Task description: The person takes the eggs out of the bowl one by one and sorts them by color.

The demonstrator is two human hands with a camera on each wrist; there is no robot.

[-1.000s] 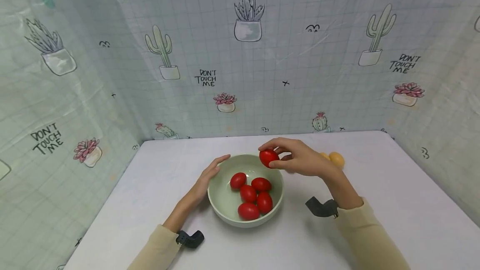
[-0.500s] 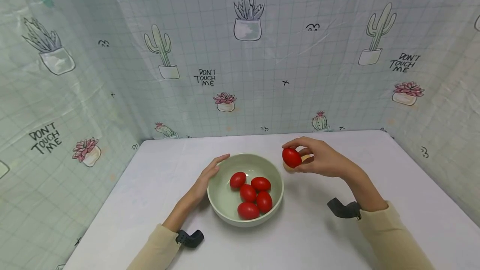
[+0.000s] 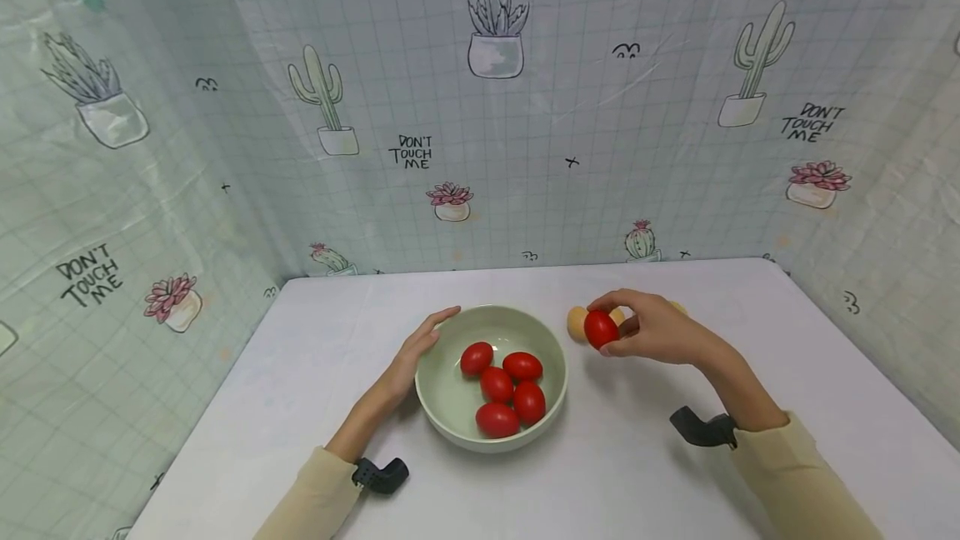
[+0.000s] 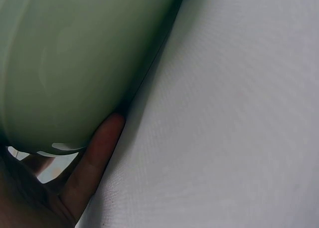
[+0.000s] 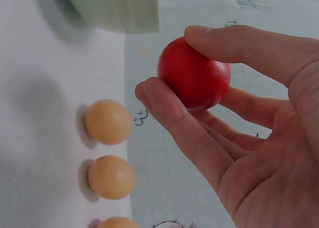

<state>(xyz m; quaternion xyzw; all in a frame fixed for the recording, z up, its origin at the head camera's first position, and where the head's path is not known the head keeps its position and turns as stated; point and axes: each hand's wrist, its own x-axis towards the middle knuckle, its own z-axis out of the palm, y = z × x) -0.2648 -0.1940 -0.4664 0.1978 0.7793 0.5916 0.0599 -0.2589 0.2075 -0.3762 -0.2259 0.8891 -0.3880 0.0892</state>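
My right hand (image 3: pixel 656 327) pinches a red egg (image 3: pixel 601 330) between thumb and fingertips, over the table to the right of the bowl. In the right wrist view the smooth red egg (image 5: pixel 193 73) shows between the thumb and the fingers, apart from the table. A pale green bowl (image 3: pixel 442 386) stands mid-table with several red eggs (image 3: pixel 497 385) inside. Along its left side lies my left hand (image 3: pixel 411 361), fingers extended against the rim. The left wrist view has a straight finger (image 4: pixel 97 158) low against the bowl's outer wall (image 4: pixel 75 63).
Light brown eggs (image 3: pixel 577 323) sit on the white table (image 3: pixel 337 340) behind my right hand, partly hidden by it. The right wrist view shows them in a row, with one egg (image 5: pixel 108 121) nearest the bowl. A cactus-print sheet (image 3: pixel 525 123) hangs behind the table.
My right hand has carried the red egg from above the bowl's right rim to the right, then lower, near the brown eggs. The left hand and the bowl have stayed put.
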